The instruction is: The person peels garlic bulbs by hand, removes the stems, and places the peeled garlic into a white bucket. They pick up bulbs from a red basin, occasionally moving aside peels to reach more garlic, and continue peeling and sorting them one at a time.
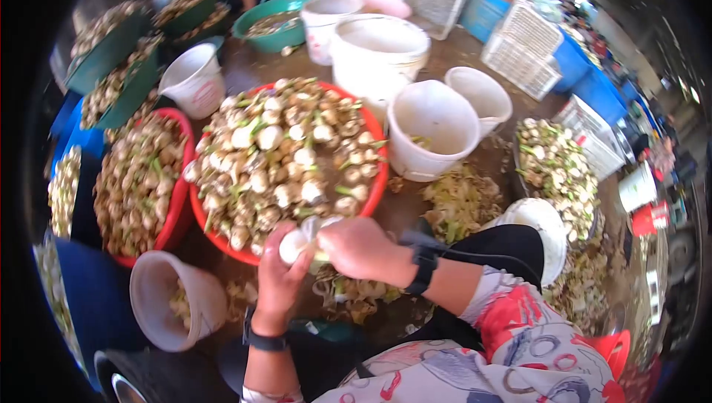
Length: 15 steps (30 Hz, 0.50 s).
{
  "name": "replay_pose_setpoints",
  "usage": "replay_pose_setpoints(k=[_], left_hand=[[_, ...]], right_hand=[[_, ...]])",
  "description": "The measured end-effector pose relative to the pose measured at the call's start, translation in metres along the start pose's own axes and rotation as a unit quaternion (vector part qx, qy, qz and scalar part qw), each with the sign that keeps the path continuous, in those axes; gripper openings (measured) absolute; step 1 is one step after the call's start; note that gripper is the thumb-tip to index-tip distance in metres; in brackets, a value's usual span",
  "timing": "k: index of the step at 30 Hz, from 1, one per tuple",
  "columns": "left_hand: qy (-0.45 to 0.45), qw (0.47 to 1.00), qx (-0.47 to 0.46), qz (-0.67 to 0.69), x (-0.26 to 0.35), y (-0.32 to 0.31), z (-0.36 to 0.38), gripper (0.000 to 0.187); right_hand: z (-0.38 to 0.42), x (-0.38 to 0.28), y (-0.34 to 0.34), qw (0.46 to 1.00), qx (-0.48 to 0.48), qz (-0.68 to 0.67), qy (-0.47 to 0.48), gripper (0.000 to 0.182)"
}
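Note:
Close in front of me, my left hand is wrapped round a pale, smooth garlic bulb. My right hand is closed right beside the bulb, its fingertips at the bulb's top. Some white, blurred bits show between the two hands, and whatever the right fingers grip is hidden. Just beyond the hands stands a red tub heaped with garlic bulbs, many with dirty skins and green stems. Below the hands, loose peelings lie on the floor.
White buckets stand to the right of the tub, and another bucket is at the lower left. A second red tub of garlic is at the left. Peelings and a basin of bulbs lie right. Crates stand behind.

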<state>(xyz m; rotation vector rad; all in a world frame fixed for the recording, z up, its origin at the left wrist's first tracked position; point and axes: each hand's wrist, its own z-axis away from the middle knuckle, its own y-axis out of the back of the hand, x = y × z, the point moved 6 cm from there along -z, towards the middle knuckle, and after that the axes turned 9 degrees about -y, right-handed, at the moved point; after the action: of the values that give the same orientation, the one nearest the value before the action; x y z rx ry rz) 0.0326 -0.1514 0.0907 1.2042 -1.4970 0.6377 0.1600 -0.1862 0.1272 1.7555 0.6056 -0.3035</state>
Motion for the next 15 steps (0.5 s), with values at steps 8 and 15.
replay_pose_setpoints(k=[8, 15], left_hand=[[0.169, 0.790, 0.062, 0.587, -0.010, -0.009, 0.008, 0.064], [0.167, 0.741, 0.123, 0.639, -0.033, 0.001, -0.001, 0.045]], right_hand=[[-0.005, 0.043, -0.043, 0.537, -0.090, -0.783, -0.300, 0.020], [-0.002, 0.081, -0.026, 0.818, 0.071, -0.502, -0.273, 0.018]])
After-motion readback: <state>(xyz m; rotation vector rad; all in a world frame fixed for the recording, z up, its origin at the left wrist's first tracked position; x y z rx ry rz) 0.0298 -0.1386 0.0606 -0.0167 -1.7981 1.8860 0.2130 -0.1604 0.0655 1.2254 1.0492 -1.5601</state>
